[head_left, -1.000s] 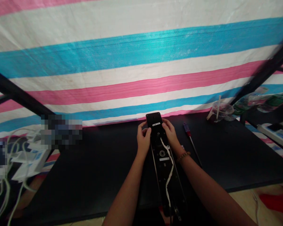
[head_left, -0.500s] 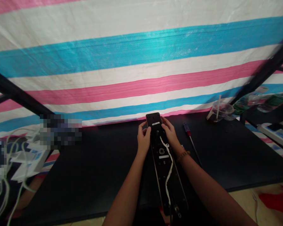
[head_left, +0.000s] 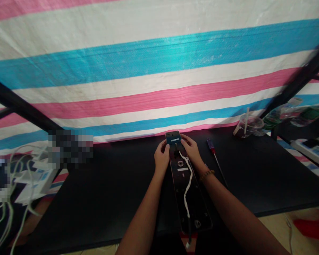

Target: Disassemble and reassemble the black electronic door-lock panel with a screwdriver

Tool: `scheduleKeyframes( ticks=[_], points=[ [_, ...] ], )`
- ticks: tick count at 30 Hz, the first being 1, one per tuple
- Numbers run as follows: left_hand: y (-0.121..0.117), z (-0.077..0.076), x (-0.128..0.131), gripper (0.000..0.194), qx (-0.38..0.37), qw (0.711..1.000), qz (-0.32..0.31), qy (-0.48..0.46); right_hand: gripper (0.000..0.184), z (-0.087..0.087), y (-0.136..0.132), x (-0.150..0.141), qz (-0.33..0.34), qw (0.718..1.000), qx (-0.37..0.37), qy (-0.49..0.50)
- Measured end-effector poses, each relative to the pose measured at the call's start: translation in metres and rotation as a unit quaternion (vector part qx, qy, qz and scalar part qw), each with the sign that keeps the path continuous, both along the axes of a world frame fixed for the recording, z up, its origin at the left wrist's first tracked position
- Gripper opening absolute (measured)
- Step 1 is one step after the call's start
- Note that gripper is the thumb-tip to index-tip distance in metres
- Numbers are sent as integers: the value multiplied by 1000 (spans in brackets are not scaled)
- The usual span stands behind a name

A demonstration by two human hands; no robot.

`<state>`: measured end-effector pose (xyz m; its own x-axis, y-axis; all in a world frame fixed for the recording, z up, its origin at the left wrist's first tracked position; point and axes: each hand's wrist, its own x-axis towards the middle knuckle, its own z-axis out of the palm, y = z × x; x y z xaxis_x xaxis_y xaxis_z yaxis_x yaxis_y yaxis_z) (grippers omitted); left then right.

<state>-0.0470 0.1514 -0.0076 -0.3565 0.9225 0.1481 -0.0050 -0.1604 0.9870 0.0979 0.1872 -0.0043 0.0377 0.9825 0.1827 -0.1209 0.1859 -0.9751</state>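
A long black door lock panel (head_left: 194, 198) lies between my hands over the table, its back side up. That back carries a round socket, pale labels and several screws. My left hand (head_left: 162, 155) grips its left edge near the far end, thumb on top. On the opposite edge my right hand (head_left: 190, 147) holds it the same way, with a beaded bracelet (head_left: 206, 175) at the wrist. A white-sleeved cable (head_left: 187, 189) runs along the panel, and its plug (head_left: 188, 244) hangs past the near end. The fingers under the panel are hidden.
A screwdriver (head_left: 212, 148) with a blue and red handle lies right of my right hand. Farther right stand a plastic cup with a straw (head_left: 246, 127) and plastic bottles (head_left: 272, 118). White cables (head_left: 7, 216) hang at the left. A striped sheet (head_left: 159, 81) backs the black table (head_left: 108, 191).
The panel has tilted: its far end sits slightly lower and its near end slightly higher in view. Its cable's plug now dangles beyond the near edge. Both hands keep their grip.
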Motion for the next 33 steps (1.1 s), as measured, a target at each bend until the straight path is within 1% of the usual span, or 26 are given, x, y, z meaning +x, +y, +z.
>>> scheduleKeyframes(
  ticks=[3, 10, 13, 17, 23, 28, 33],
  points=[
    [0, 0, 0, 28, -1, 1000, 3, -4, 38, -1, 1, 1, -9, 1000, 6, -12],
    [-1, 3, 1, 27, -17, 1000, 3, -6, 36, -17, 11, 2, -17, 999, -13, -24],
    [-2, 5, 2, 25, -23, 1000, -2, 3, 37, -21, 13, 3, -23, 999, -22, -29],
    [-3, 6, 2, 23, -25, 1000, -8, 0, 35, -20, 13, 3, -20, 999, -19, -28],
    [-3, 7, 2, 22, -22, 1000, -5, 5, 41, -19, 12, 1, -75, 995, -40, -47],
    [-2, 5, 1, 24, -20, 1000, -6, 5, 38, -17, 11, 2, -38, 997, -38, -56],
    [-5, 9, 2, 32, -36, 999, -14, 6, 36, -9, 5, 1, -17, 999, -27, -18]
  ],
)
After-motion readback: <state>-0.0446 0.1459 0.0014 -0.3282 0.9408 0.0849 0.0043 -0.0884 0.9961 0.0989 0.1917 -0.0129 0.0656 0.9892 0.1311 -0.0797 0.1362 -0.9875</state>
